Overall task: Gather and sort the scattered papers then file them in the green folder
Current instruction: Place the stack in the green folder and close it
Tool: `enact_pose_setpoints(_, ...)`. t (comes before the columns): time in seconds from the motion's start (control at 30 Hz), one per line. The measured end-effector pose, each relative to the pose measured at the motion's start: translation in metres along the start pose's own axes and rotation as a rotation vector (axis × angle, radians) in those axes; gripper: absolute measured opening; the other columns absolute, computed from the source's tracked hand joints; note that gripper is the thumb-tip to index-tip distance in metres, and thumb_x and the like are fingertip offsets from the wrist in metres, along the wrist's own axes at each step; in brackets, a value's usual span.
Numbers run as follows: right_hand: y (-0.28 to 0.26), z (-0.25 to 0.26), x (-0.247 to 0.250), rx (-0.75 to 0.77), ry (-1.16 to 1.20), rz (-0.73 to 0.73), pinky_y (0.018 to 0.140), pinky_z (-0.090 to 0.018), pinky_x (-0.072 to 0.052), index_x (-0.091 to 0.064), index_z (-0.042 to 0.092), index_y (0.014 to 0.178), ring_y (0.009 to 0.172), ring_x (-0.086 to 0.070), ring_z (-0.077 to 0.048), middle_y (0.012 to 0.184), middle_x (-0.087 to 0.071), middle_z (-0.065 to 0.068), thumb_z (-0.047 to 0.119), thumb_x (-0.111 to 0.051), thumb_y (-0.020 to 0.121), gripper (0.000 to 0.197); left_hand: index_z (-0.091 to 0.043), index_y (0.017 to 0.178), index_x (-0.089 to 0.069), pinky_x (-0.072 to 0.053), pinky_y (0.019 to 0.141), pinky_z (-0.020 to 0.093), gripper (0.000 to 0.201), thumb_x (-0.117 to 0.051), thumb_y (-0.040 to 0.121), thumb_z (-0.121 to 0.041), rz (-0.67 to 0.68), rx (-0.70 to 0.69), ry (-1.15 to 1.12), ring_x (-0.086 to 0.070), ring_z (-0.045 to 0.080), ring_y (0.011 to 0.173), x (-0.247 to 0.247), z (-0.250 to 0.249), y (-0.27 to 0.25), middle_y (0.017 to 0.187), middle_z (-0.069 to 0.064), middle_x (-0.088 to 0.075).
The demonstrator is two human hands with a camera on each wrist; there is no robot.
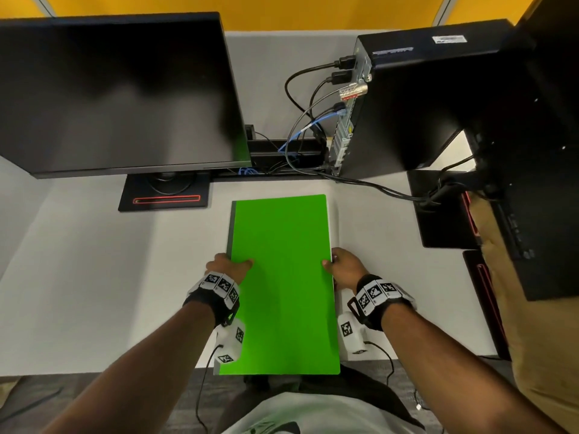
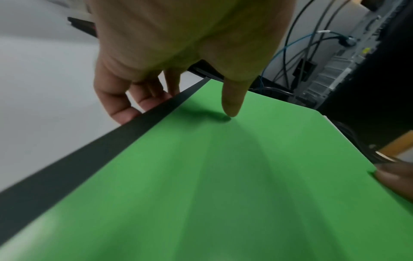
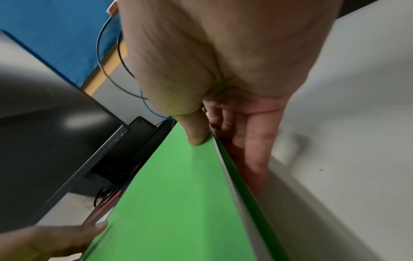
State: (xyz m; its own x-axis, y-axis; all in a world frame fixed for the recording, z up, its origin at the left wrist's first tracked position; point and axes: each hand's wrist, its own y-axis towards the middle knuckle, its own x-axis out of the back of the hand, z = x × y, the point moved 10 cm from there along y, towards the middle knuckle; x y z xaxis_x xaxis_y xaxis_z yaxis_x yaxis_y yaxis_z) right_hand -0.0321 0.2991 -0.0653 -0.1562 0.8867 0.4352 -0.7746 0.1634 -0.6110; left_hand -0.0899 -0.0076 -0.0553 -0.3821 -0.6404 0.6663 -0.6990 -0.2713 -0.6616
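Observation:
The closed green folder with a dark spine strip is held just over the white desk, its near end past the desk's front edge. My left hand pinches the spine edge, thumb on the cover and fingers underneath. My right hand pinches the open edge the same way, thumb on top, fingers below. A thin white edge of paper shows between the covers. No loose papers are in view.
A black monitor on its stand fills the back left. A black computer tower with cables stands at the back right. Another monitor stand and arm occupy the right side.

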Motion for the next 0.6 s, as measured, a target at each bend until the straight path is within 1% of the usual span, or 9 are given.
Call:
enact_pose_setpoints(0.07, 0.001, 0.003, 0.000, -0.008, -0.070, -0.011, 0.091, -0.032, -0.048, -0.057, 0.007, 0.119, 0.109, -0.062, -0.030, 0.118, -0.064, -0.014, 0.018, -0.053, 0.095, 0.026, -0.012, 0.126, -0.054, -0.052, 0.089, 0.042, 0.104, -0.069, 0.044, -0.073, 0.046, 0.006, -0.004, -0.061, 0.033, 0.104, -0.007, 0.005, 0.010, 0.120, 0.013, -0.062)
enact_pose_setpoints(0.1, 0.002, 0.004, -0.002, -0.019, -0.101, -0.008, 0.089, -0.031, -0.046, -0.054, 0.005, 0.122, 0.109, -0.060, -0.031, 0.120, -0.062, -0.016, 0.017, -0.052, 0.096, 0.029, -0.012, 0.126, -0.051, -0.051, 0.090, 0.042, 0.106, -0.071, 0.042, -0.073, 0.043, 0.016, -0.006, -0.059, 0.034, 0.106, -0.005, 0.008, 0.008, 0.122, 0.013, -0.059)
enact_pose_setpoints(0.2, -0.001, 0.016, -0.015, -0.022, -0.101, 0.056, 0.088, -0.034, -0.046, -0.044, 0.003, 0.127, 0.106, -0.059, -0.030, 0.123, -0.058, -0.019, 0.014, -0.047, 0.097, 0.032, -0.012, 0.127, -0.038, -0.047, 0.093, 0.044, 0.088, -0.081, 0.062, -0.052, -0.036, 0.009, -0.019, -0.051, 0.036, 0.113, 0.013, 0.013, -0.006, 0.126, 0.016, -0.046)
enact_pose_setpoints(0.3, -0.005, 0.039, -0.037, -0.001, 0.027, 0.116, 0.093, -0.037, -0.047, -0.035, 0.004, 0.133, 0.107, -0.056, -0.026, 0.127, -0.054, -0.016, 0.019, -0.045, 0.101, 0.037, -0.007, 0.134, -0.031, -0.048, 0.091, 0.037, 0.092, -0.086, 0.064, -0.034, -0.013, -0.051, -0.113, -0.054, 0.034, 0.115, 0.020, 0.026, -0.006, 0.129, 0.016, -0.050)
enact_pose_setpoints(0.37, -0.008, 0.058, -0.060, 0.020, 0.029, 0.152, 0.092, -0.038, -0.046, -0.034, 0.002, 0.126, 0.107, -0.055, -0.026, 0.120, -0.054, -0.013, 0.029, -0.041, 0.103, 0.036, -0.008, 0.138, -0.029, -0.046, 0.098, 0.042, 0.100, -0.087, 0.062, -0.035, -0.069, -0.081, -0.089, -0.050, 0.034, 0.120, 0.036, 0.042, -0.006, 0.132, 0.016, -0.047)
enact_pose_setpoints(0.47, -0.010, 0.089, -0.104, 0.065, -0.029, 0.202, 0.079, -0.046, -0.049, -0.027, 0.006, 0.109, 0.090, -0.054, -0.024, 0.094, -0.051, -0.011, 0.029, -0.039, 0.103, 0.027, -0.010, 0.143, -0.026, -0.037, 0.106, 0.044, 0.103, -0.086, 0.064, -0.037, -0.170, -0.068, -0.019, -0.041, 0.036, 0.127, 0.068, 0.071, -0.002, 0.136, 0.018, -0.039)
enact_pose_setpoints(0.53, -0.011, 0.108, -0.136, 0.064, -0.049, 0.239, 0.065, -0.046, -0.049, -0.026, 0.004, 0.114, 0.077, -0.055, -0.024, 0.082, -0.050, -0.010, 0.030, -0.040, 0.102, 0.032, -0.012, 0.146, -0.022, -0.035, 0.109, 0.044, 0.106, -0.085, 0.065, -0.037, -0.177, -0.035, -0.002, -0.038, 0.036, 0.131, 0.090, 0.093, 0.005, 0.140, 0.018, -0.034)
enact_pose_setpoints(0.57, -0.012, 0.117, -0.152, 0.055, -0.058, 0.253, 0.059, -0.040, -0.044, -0.026, 0.000, 0.122, 0.071, -0.054, -0.024, 0.079, -0.050, -0.010, 0.030, -0.040, 0.102, 0.039, -0.013, 0.148, -0.020, -0.034, 0.110, 0.045, 0.108, -0.084, 0.065, -0.038, -0.181, -0.020, 0.013, -0.036, 0.036, 0.132, 0.103, 0.104, 0.012, 0.142, 0.018, -0.032)
enact_pose_setpoints(0.6, -0.013, 0.127, -0.166, 0.054, -0.073, 0.262, 0.059, -0.035, -0.042, -0.024, -0.004, 0.129, 0.072, -0.055, -0.025, 0.081, -0.051, -0.012, 0.031, -0.041, 0.102, 0.046, -0.013, 0.149, -0.017, -0.033, 0.111, 0.045, 0.111, -0.084, 0.066, -0.040, -0.193, -0.010, 0.035, -0.034, 0.037, 0.134, 0.117, 0.114, 0.018, 0.144, 0.018, -0.031)
